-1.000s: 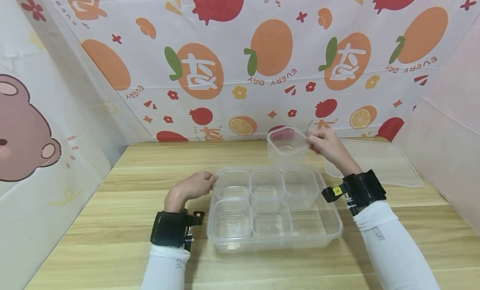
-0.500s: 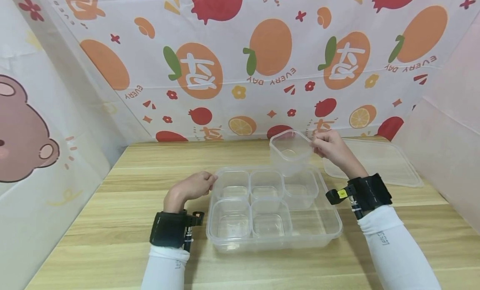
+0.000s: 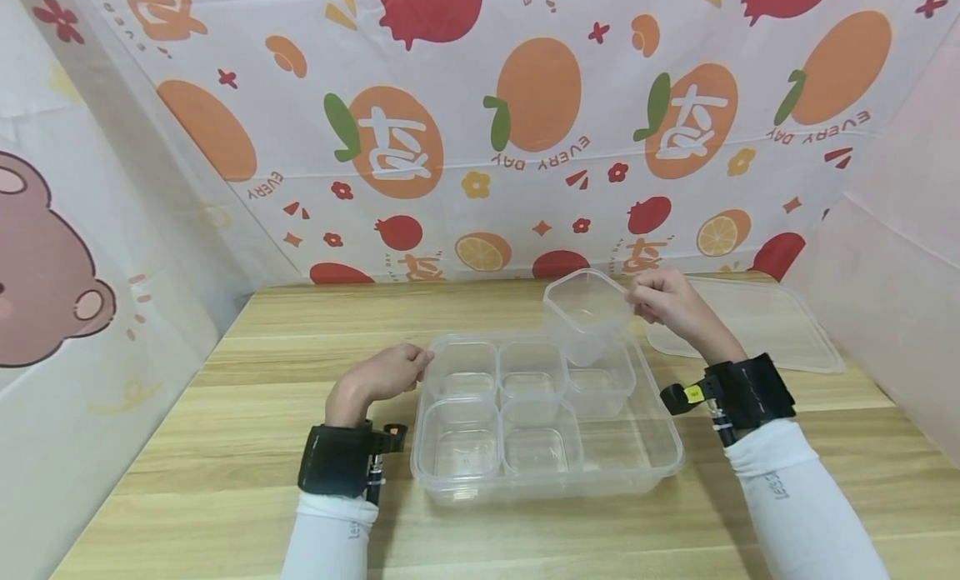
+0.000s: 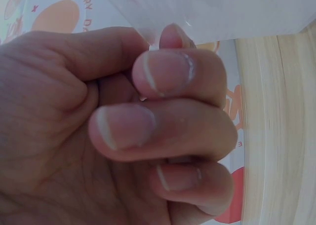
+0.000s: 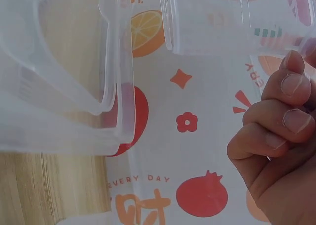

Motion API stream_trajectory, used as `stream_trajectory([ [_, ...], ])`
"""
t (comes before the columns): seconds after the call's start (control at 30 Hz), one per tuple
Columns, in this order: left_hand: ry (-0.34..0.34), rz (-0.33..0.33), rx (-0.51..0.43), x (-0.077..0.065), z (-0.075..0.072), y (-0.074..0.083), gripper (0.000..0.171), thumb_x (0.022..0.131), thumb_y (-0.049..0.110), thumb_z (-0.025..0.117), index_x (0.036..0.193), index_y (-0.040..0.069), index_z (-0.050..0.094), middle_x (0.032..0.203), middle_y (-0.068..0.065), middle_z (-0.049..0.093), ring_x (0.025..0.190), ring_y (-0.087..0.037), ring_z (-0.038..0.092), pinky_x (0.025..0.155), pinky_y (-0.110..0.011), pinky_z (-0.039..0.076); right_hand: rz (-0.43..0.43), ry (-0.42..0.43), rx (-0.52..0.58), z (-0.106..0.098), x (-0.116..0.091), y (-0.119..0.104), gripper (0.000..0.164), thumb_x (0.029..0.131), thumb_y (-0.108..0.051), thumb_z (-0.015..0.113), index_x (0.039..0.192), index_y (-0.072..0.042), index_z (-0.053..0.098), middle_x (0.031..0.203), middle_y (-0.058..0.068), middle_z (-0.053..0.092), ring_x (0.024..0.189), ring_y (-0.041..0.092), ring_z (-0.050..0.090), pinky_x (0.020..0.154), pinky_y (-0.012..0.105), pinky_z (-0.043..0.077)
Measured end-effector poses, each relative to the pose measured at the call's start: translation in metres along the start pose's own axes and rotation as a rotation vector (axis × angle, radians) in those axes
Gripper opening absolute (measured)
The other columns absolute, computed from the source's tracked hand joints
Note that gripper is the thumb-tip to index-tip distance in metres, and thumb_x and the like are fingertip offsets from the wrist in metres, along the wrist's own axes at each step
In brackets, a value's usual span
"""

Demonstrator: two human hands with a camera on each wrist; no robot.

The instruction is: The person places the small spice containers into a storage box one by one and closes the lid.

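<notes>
My right hand pinches the rim of a clear plastic cup, raised and tilted over the back right of a large clear plastic box. In the right wrist view the same cup shows at the top, beside the curled right fingers. Several similar square cups stand inside the box, in two rows; the front right spot shows bare box floor. My left hand pinches the box's back left rim. Close up in the left wrist view, the box wall lies above the curled left fingers.
A flat clear lid lies on the wooden table at the back right, partly behind the right hand. A fruit-printed cloth hangs behind the table. Other cloth hangings stand at the left and right sides.
The right hand has brought the cup slightly right, down and nearer, above the back right cup in the box. The left hand stays on the box rim.
</notes>
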State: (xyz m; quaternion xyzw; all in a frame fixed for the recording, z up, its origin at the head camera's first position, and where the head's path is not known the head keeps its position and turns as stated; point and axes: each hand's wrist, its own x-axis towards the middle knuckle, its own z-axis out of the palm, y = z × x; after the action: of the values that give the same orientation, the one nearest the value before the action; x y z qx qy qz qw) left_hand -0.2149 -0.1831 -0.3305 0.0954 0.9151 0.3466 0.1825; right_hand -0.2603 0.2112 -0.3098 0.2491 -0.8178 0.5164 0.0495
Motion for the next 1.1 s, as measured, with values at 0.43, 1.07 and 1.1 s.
stream_trajectory([
  [0.43, 0.004, -0.008, 0.010, 0.001, 0.001, 0.000, 0.036, 0.112, 0.021, 0.035, 0.089, 0.004, 0.056, 0.079, -0.005, 0.044, 0.071, -0.020, 0.040, 0.065, -0.034, 0.032, -0.072, -0.056, -0.008, -0.006, -0.008, 0.001, 0.026, 0.097, 0.002, 0.054, 0.073, 0.001, 0.063, 0.062, 0.006, 0.049, 0.053, 0.020, 0.045, 0.050, 0.025, 0.038],
  [1.07, 0.008, -0.013, 0.013, 0.002, 0.002, -0.001, 0.037, 0.112, 0.021, 0.035, 0.086, 0.004, 0.056, 0.078, -0.005, 0.044, 0.069, -0.019, 0.039, 0.063, -0.034, 0.031, -0.067, -0.110, 0.019, -0.010, -0.013, -0.004, 0.024, 0.094, 0.004, 0.053, 0.072, 0.000, 0.061, 0.061, 0.004, 0.045, 0.054, 0.019, 0.043, 0.048, 0.033, 0.033],
  [1.1, 0.009, -0.013, 0.013, 0.002, 0.002, -0.001, 0.037, 0.112, 0.021, 0.035, 0.086, 0.004, 0.056, 0.077, -0.005, 0.044, 0.068, -0.019, 0.038, 0.063, -0.034, 0.031, -0.061, -0.108, 0.017, -0.010, -0.013, -0.004, 0.024, 0.094, 0.003, 0.053, 0.072, 0.000, 0.061, 0.061, 0.004, 0.045, 0.054, 0.019, 0.043, 0.048, 0.034, 0.033],
])
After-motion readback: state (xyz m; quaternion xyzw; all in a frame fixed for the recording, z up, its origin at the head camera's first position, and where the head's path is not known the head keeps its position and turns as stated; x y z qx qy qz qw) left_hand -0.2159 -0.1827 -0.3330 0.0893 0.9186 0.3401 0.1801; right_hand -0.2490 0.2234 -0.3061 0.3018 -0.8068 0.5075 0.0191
